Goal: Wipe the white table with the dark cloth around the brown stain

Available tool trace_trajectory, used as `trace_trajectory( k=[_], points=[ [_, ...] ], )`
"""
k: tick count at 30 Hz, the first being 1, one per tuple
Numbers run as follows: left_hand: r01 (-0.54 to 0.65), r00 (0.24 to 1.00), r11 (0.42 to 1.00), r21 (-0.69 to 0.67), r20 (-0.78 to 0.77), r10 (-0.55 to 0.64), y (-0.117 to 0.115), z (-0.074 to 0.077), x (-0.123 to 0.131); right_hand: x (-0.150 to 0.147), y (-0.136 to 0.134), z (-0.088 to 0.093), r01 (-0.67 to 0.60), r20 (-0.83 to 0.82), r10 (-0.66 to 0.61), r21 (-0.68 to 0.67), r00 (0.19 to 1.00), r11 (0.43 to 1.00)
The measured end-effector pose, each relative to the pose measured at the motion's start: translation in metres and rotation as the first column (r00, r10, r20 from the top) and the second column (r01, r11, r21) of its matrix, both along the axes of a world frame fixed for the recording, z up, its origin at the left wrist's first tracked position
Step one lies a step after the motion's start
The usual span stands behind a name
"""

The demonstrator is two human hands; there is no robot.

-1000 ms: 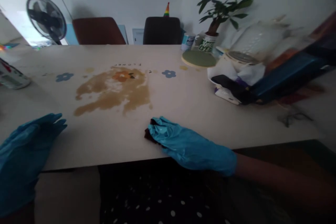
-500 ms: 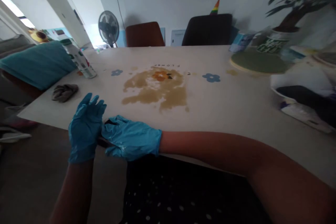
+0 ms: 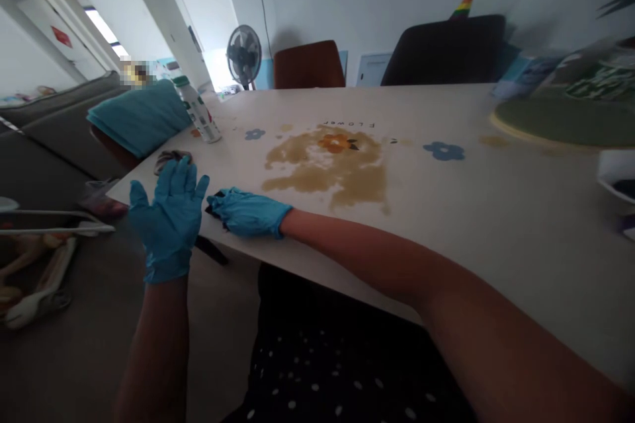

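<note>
We press a small dark cloth (image 3: pixel 214 210) flat near the desk's (image 3: pixel 496 211) front corner under our right hand (image 3: pixel 248 213), its grip closed down on the wad. The tan spill (image 3: pixel 327 168) lies well apart from it, a broad, ragged, glossy puddle on the smooth pale top, so the wiping looks not yet begun. Our left hand (image 3: pixel 169 218), in thin blue glove film, hangs spread wide, holding nothing. A crumpled grey rag (image 3: pixel 171 158) and a spray bottle (image 3: pixel 201 115) sit beyond.
</note>
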State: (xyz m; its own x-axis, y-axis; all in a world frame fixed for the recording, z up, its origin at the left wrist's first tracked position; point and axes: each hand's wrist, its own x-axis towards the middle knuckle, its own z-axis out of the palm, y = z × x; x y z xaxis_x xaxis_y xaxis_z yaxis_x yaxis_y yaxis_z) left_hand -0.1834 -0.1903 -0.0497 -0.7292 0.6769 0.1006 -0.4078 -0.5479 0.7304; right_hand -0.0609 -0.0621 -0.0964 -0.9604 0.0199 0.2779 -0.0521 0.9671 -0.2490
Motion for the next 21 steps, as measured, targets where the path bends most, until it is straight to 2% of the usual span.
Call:
trace_trajectory(
  k=[4,7,10,13,15,17,21],
  points=[
    [-0.021,0.989,0.996,-0.083,-0.149,0.009,-0.007,-0.009,-0.005,0.076,-0.014,-0.003,-0.158,-0.031,0.157,-0.066,0.987,0.985],
    [-0.024,0.983,0.994,-0.102,-0.183,0.005,-0.008,-0.016,-0.003,0.138,-0.023,-0.001,-0.235,-0.061,0.228,-0.162,0.972,0.958],
    [-0.004,0.980,0.995,-0.097,-0.197,-0.016,-0.010,-0.022,-0.002,0.191,-0.029,0.005,-0.238,-0.075,0.226,-0.283,0.971,0.929],
    [0.000,0.973,0.996,-0.093,-0.228,-0.021,-0.013,-0.027,-0.001,0.224,-0.034,0.008,-0.198,-0.085,0.180,-0.331,0.980,0.923],
    [-0.010,0.971,0.995,-0.094,-0.238,-0.012,-0.014,-0.029,-0.001,0.229,-0.035,0.004,-0.197,-0.107,0.173,-0.286,0.979,0.938],
    [-0.014,0.969,0.995,-0.100,-0.246,-0.011,-0.015,-0.030,-0.001,0.219,-0.034,-0.004,-0.198,-0.115,0.179,-0.195,0.977,0.961],
    [0.001,0.960,0.991,-0.133,-0.278,-0.038,-0.012,-0.031,0.000,0.160,-0.024,-0.016,-0.145,-0.071,0.143,-0.030,0.987,0.989]
  ],
)
